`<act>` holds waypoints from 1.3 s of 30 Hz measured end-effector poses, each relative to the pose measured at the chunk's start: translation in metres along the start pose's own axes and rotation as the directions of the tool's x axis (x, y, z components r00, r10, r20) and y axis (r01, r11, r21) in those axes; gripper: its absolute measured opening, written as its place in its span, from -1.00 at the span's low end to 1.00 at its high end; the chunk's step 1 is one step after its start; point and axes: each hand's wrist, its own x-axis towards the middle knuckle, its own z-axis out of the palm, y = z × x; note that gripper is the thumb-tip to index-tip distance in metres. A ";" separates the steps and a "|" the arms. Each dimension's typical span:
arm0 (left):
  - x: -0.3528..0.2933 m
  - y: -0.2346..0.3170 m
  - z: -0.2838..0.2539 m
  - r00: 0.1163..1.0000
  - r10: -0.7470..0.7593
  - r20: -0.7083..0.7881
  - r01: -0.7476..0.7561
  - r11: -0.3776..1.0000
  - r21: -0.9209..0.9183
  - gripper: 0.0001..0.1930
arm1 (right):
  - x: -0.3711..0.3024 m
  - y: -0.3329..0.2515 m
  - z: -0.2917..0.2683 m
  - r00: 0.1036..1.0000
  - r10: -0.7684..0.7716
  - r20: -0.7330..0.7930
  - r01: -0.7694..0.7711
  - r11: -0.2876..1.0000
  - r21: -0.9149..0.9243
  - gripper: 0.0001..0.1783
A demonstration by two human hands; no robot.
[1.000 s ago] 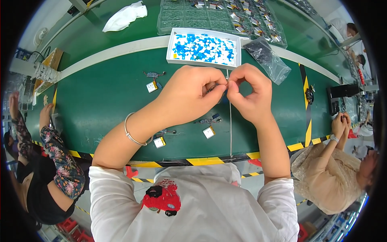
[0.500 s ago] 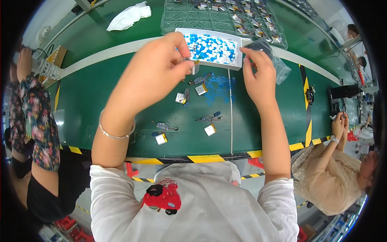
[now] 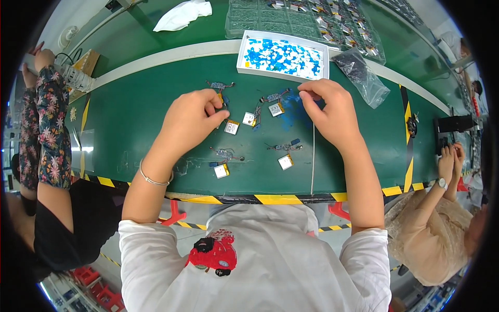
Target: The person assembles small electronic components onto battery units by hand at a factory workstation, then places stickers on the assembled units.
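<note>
My left hand [image 3: 191, 118] rests low over the green belt [image 3: 135, 114], thumb and forefinger pinched on the wires of a small battery piece [image 3: 231, 126] that lies just right of the fingertips. At the same height my right hand [image 3: 332, 112] has its fingertips pinched together near a blue smear on the belt; I cannot make out anything between them. Between the two hands lie two more small square batteries with wired circuit boards [image 3: 270, 106]. Just beyond the hands sits a white tray [image 3: 244, 52] filled with blue bits.
Other wired battery pieces lie nearer me [image 3: 285, 161] [image 3: 222, 170]. A dark plastic bag [image 3: 361, 75], clear blister trays [image 3: 306, 18] and a white cloth [image 3: 184, 14] are farther back. Another person's patterned sleeve [image 3: 49, 130] is at left; a person's hands [image 3: 449, 158] at right.
Both hands were joined over one small part, then reached up toward the white tray, and have now come back down and apart onto the belt among the battery pieces.
</note>
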 end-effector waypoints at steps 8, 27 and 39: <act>-0.003 0.026 0.021 0.701 0.672 -0.239 -0.622 0.740 0.255 -0.87 | 0.000 -0.002 -0.002 0.999 0.037 -0.012 -0.037 0.999 0.028 -0.85; -0.041 0.008 0.028 0.818 0.562 -0.123 -0.509 0.806 0.302 -0.76 | -0.002 0.004 -0.007 0.999 -0.005 0.050 0.004 1.000 0.020 -0.86; -0.101 0.065 0.003 0.428 0.762 -0.486 -0.764 0.017 -0.645 -0.90 | -0.004 0.004 -0.010 0.998 0.026 0.056 -0.030 0.997 0.073 -0.86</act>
